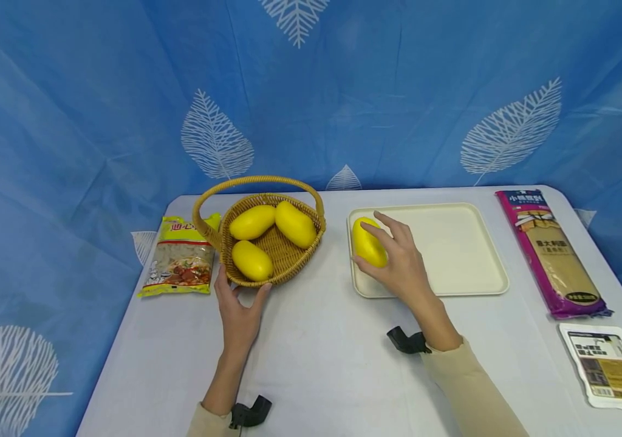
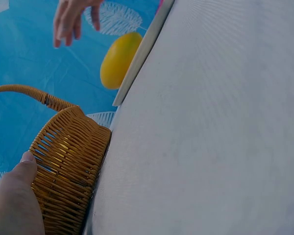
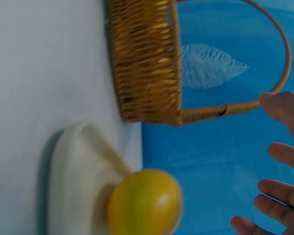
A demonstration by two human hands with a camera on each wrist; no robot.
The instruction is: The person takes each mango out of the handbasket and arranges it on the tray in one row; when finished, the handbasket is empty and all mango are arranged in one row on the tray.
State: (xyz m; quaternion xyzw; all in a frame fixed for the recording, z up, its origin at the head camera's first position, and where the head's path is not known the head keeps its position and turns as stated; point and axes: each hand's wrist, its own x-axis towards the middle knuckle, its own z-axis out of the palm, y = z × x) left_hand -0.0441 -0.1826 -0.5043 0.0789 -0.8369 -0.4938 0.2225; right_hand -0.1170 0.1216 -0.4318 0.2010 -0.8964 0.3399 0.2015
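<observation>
A wicker basket (image 1: 280, 249) with an arched handle stands left of centre, holding three yellow mangoes (image 1: 252, 222). My left hand (image 1: 239, 315) holds the basket's near left side; in the left wrist view its thumb (image 2: 24, 171) lies against the woven wall, the other fingers hidden. Another mango (image 1: 367, 243) sits at the left end of a cream tray (image 1: 466, 249). Over it is my right hand (image 1: 401, 264), thumb and fingers spread. Both wrist views show a gap between that hand and the mango (image 3: 144, 203).
Left of the basket lies a yellow pasta bag (image 1: 180, 258). A long purple packet of noodles (image 1: 554, 252) lies right of the tray, with a white-edged pouch (image 1: 608, 367) nearer the front. Behind the white table (image 1: 316, 352) hangs a blue leaf-patterned cloth (image 1: 344, 109).
</observation>
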